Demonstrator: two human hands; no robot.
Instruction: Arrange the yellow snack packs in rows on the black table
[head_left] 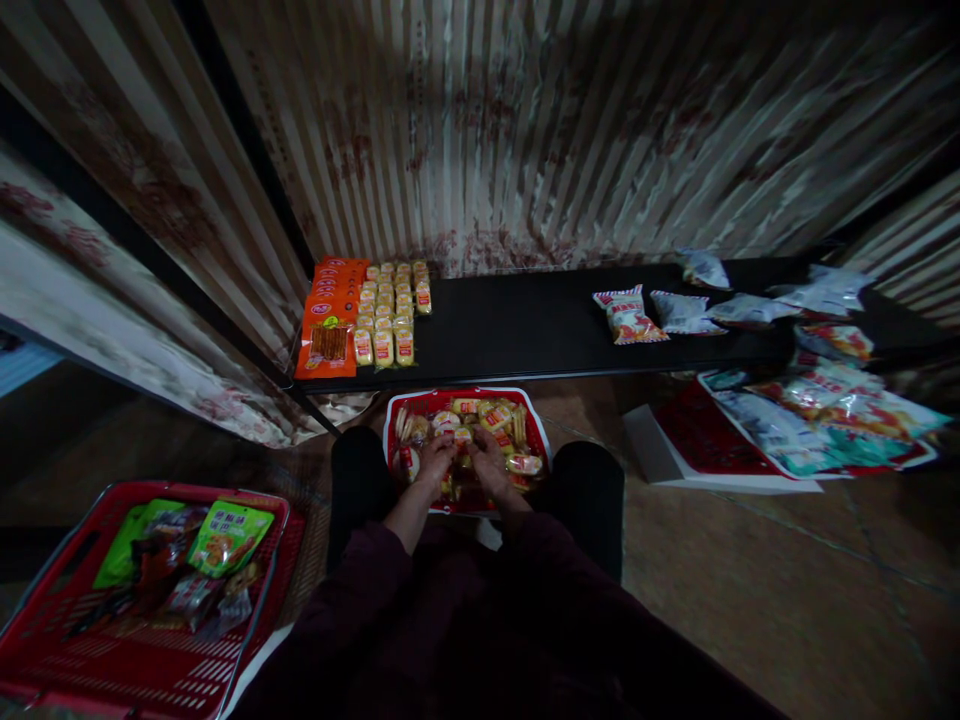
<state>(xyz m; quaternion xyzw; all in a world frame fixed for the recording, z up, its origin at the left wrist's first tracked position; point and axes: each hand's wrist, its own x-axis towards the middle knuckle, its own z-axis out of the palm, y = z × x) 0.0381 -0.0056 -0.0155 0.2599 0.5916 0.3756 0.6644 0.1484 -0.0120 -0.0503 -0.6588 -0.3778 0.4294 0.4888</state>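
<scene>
Ahead of me a long black shelf runs left to right. Below its front edge, between the knees, I have the white-rimmed red basket, its long axis also crosswise, filled with wrapped packs. Left hand and right hand converge over it, backs up, fingers partly curled. At their fingertips sits one small pack, its long axis unclear; whether either grip has hold of it, I can't tell.
</scene>
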